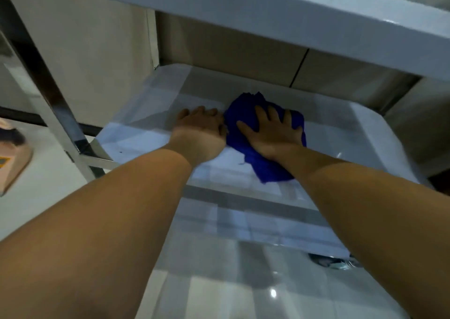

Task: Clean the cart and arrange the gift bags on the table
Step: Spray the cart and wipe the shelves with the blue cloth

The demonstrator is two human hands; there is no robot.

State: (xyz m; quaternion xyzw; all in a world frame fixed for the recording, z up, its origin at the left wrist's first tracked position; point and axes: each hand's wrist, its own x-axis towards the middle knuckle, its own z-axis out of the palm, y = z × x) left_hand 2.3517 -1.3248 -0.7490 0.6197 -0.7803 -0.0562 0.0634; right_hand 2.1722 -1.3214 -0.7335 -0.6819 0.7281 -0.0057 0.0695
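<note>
Fingers of the right hand lie spread and straight on a crumpled blue cloth, palm pressing it flat against the lower shelf of the cart. Just beside it, the left hand rests palm down on the bare shelf, its fingers straight and close together, the thumb side touching the edge of the cloth. Both bare forearms reach in from the near side. The shelf is white and glossy, with a raised rim at its right end. Above the hands the cart's upper shelf overhangs and cuts off the view beyond. A metal upright stands at the left. On the pale floor to the far left sits a pinkish bag, blurred and well apart from the cart. Beige wall panels show behind.
</note>
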